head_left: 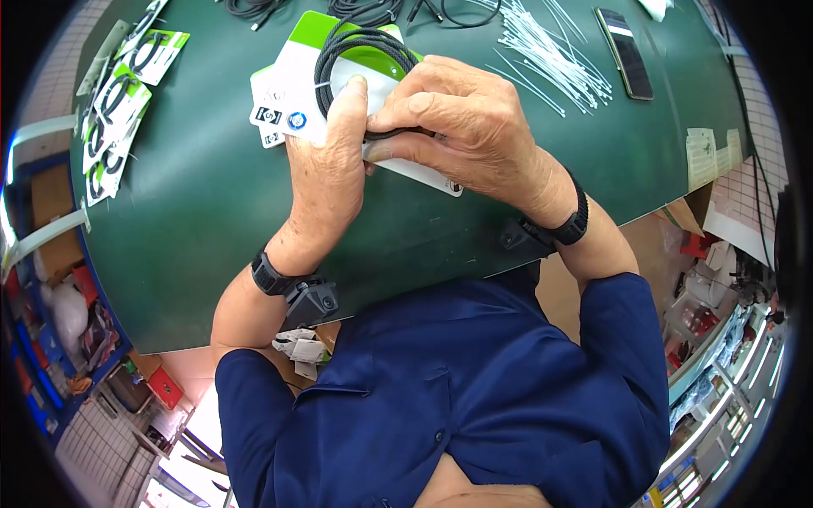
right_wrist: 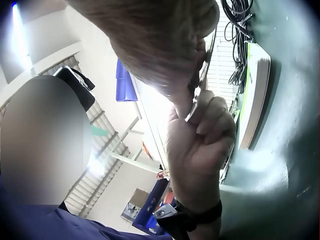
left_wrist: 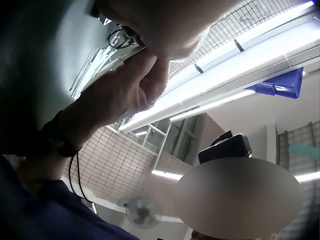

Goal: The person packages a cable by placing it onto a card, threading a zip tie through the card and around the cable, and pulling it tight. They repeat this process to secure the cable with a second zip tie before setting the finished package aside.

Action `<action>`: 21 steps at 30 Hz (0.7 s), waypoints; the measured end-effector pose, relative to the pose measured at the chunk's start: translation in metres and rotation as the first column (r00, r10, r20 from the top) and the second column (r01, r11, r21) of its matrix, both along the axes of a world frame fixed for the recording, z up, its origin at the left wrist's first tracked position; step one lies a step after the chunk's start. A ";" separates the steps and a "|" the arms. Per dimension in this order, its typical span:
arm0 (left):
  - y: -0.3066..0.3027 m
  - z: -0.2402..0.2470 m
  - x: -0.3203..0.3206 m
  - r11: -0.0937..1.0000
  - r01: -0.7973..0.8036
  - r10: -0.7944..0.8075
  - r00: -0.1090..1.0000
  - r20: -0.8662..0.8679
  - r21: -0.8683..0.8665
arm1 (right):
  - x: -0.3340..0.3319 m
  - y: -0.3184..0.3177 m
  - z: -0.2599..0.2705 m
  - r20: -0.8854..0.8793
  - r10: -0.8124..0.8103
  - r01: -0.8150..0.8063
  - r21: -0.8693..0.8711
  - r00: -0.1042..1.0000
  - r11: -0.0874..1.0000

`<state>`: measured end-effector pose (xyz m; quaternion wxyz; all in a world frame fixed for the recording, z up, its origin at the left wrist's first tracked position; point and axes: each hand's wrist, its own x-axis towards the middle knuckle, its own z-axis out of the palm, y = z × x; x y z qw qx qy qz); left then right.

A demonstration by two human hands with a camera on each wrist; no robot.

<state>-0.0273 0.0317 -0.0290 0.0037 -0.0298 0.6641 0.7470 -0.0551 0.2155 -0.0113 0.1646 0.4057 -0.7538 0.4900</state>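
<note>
My left hand [head_left: 329,173] grips a green-and-white card [head_left: 292,76], its thumb lying on top at the coil of black cable [head_left: 325,59]. A thin white tie crosses the coil's left side. Thumb and fingers of my right hand [head_left: 474,123] pinch the dark cable at the card's lower right, close beside the left thumb. The fingertips partly hide that spot. In the right wrist view the left hand [right_wrist: 197,145] holds the card edge-on, with the right hand [right_wrist: 155,47] meeting it from above. Another white card [head_left: 262,91] shows behind the held one.
On the green table [head_left: 195,254], several carded cables [head_left: 118,114] lie at the left. Loose black cables [head_left: 364,10] sit at the far edge. White zip ties [head_left: 550,59] are spread at the back right, beside a phone [head_left: 625,52]. Blue shelving [head_left: 51,296] stands at the left.
</note>
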 end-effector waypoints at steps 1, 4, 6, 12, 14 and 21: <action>0.001 -0.004 0.000 0.996 -0.047 0.040 0.995 -0.090 -0.072 | 0.000 -0.001 0.001 -0.025 -0.010 0.009 -0.003 1.000 1.000; 0.008 0.014 0.000 0.994 -0.055 0.051 0.998 0.045 0.089 | -0.004 -0.002 0.005 -0.037 0.018 -0.018 -0.009 0.999 1.000; 0.005 0.020 -0.001 0.982 -0.075 0.056 0.992 0.112 0.172 | -0.007 0.000 0.007 -0.041 0.040 -0.040 -0.010 0.998 0.999; -0.004 0.025 -0.001 0.947 0.083 -0.166 0.953 0.252 0.310 | -0.002 0.005 0.011 0.182 0.005 -0.014 0.048 0.983 0.999; -0.006 0.025 -0.001 0.943 0.095 -0.187 0.944 0.273 0.318 | 0.000 0.005 0.013 0.213 -0.006 -0.006 0.054 0.977 0.999; -0.007 0.021 0.002 0.966 0.111 -0.168 0.956 0.240 0.234 | 0.004 0.001 0.013 0.161 -0.023 0.011 0.075 0.987 0.997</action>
